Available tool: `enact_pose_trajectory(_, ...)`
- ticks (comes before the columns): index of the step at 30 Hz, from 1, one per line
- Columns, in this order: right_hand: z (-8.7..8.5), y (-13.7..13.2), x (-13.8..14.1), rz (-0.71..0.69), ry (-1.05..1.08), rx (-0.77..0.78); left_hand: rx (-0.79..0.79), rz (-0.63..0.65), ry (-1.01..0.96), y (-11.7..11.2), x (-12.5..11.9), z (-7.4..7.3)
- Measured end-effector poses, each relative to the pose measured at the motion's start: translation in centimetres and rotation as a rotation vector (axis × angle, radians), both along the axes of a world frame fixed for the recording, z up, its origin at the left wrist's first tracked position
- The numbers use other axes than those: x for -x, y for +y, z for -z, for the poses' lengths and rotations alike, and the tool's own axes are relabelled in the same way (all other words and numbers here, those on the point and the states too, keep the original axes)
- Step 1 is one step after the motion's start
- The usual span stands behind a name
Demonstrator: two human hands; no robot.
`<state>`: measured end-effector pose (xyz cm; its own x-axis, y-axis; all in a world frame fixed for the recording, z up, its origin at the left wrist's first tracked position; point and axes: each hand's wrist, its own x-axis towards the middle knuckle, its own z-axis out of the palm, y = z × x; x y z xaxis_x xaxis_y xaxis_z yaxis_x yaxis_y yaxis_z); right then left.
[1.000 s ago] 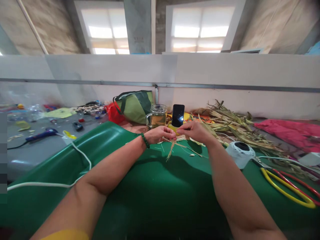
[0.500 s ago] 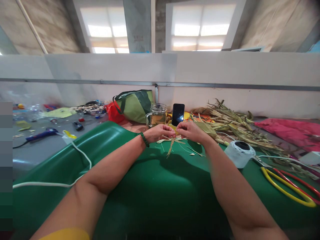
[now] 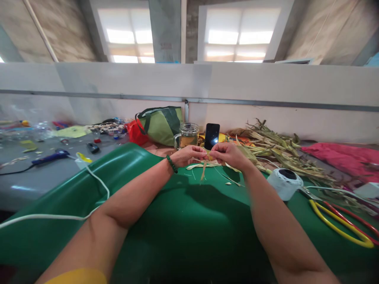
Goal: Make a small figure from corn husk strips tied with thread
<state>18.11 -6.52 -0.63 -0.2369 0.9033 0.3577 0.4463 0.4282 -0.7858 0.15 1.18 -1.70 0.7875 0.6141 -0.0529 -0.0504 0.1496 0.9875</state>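
My left hand (image 3: 191, 155) and my right hand (image 3: 226, 154) meet above the green mat (image 3: 177, 232), fingertips pinched close together. Between them is a small piece of dried corn husk (image 3: 203, 172), its thin end hanging down below the fingers. Part of it is hidden by the fingers. A green bead bracelet (image 3: 171, 163) circles my left wrist. Thin husk strips and scraps (image 3: 227, 183) lie on the mat just under the hands.
Behind the hands stand a glass mug (image 3: 188, 136) and a phone (image 3: 212, 136). Dried corn husks (image 3: 275, 146) pile up at right, near a white thread spool (image 3: 284, 184) and scissors (image 3: 340, 223). A glue gun (image 3: 51, 157) lies left; a white cable (image 3: 44, 216) crosses the mat.
The hanging husk end has turned to point more straight down and looks narrower. Both hands stay pinched in nearly the same place; the view has shifted slightly.
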Motion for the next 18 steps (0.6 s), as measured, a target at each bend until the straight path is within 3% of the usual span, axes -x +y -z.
enact_pose_trajectory(5, -0.7, -1.0, 0.2, -0.079, -0.046, 0.029, -0.023, -0.023, -0.029, -0.3, 0.0, -0.2)
enact_pose_trajectory(10, -0.6, -0.7, 0.2, 0.029, 0.026, 0.065, -0.117, -0.039, -0.072, -0.4, 0.0, -0.3)
enact_pose_trajectory(15, 0.5, 0.1, 0.7, 0.013, 0.013, 0.169, -0.288, -0.053, -0.101, -0.2, -0.2, -0.2)
enact_pose_trajectory(18, 0.8, 0.3, 1.0, 0.025, 0.017, 0.178, -0.418, -0.128, -0.128, -0.1, -0.5, 0.1)
